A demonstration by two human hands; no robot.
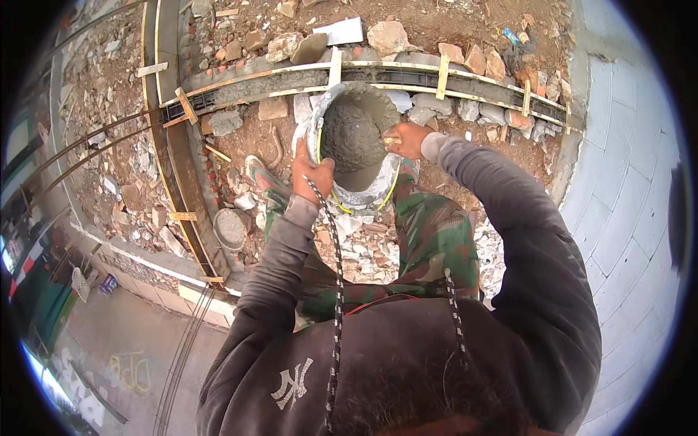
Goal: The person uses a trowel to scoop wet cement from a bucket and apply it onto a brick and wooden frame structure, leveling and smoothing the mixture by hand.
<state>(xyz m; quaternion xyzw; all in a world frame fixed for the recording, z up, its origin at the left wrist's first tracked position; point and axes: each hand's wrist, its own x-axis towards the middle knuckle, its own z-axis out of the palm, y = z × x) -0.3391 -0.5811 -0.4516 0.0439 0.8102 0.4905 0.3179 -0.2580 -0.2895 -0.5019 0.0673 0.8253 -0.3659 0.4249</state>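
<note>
A grey, mortar-caked bucket [367,196] with a yellow handle stands between my legs, tilted toward a wooden-sided form. Wet concrete [355,131] lies heaped inside it. My left hand [311,174] grips the bucket's left rim, thumb apart from the fingers. On the opposite side my right hand [407,140] is closed at the right rim, its fingertips curled over the edge. The form [291,86] runs across just beyond the bucket, with grey concrete and bars between its boards.
Short wooden cross-pieces [443,76] bridge the form. Another long form [178,156] runs down the left. Rocks [387,38] and rubble cover the soil. A round mortar-crusted container [231,228] sits lower left. A grey block wall [618,182] stands right.
</note>
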